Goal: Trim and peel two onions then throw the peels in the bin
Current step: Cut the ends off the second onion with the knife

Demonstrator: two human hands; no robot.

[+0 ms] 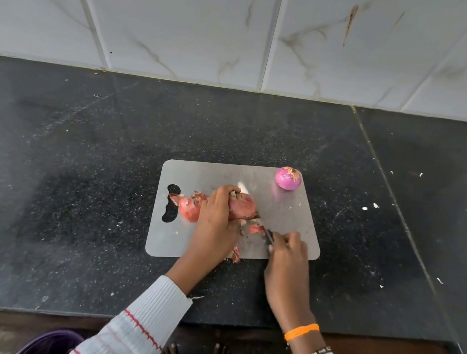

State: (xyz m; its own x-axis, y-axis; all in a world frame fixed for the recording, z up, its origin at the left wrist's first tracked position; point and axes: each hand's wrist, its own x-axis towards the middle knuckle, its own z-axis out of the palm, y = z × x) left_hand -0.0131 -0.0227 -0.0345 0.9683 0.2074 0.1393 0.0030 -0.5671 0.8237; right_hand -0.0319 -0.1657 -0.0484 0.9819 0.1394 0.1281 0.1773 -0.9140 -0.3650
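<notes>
Left hand [218, 214] gripped unpeeled onion [242, 206] mid steel cutting board [296, 217]; right hand [288, 248] held knife [268, 233] at its end. Step judged: trimming second onion. Peeled onion [288, 178] at board's far right corner. Peels [189, 207] near board's left edge. Next: finish cut, strip skin.

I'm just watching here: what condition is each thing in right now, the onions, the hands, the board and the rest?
Brown-skinned onion under the left hand: held on the board, skin partly on.
Peeled purple onion: lying free at the board's far right corner.
Grey steel cutting board: flat on the black counter.
Loose reddish peels: piled by the board's handle hole.
Left hand: gripping the onion.
Right hand: gripping a knife, mostly hidden.
</notes>
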